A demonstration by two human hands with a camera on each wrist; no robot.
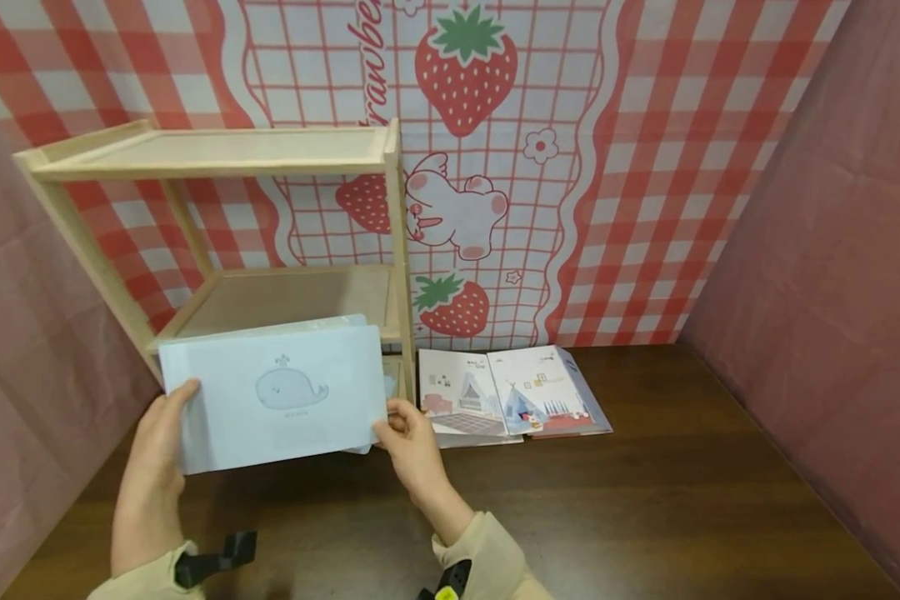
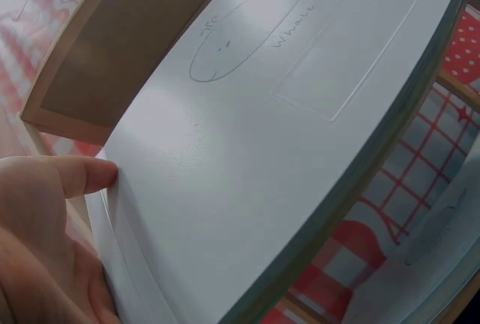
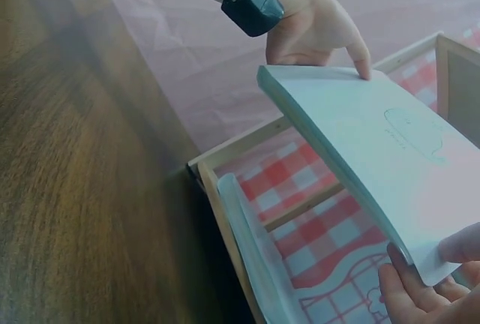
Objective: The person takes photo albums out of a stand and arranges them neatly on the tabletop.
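A pale blue book (image 1: 285, 398) with a whale drawn on its cover is held up between both hands, tilted, in front of the wooden shelf (image 1: 399, 250). My left hand (image 1: 153, 467) grips its left end, thumb on the cover and the other fingers behind. At the lower right corner, my right hand (image 1: 414, 450) pinches it, with the thumb on the front and fingers underneath, as the right wrist view shows. Another pale blue book (image 3: 255, 249) lies on the bottom level of the shelf, mostly hidden from the head view by the held one.
To the right of the shelf, an open picture book (image 1: 461, 392) lies on the dark wooden table (image 1: 645, 500). The shelf's top board (image 1: 217, 150) and middle board (image 1: 307, 300) stand behind the hands. Behind everything hangs a red checked strawberry cloth (image 1: 645, 167), with pink cloth at both sides.
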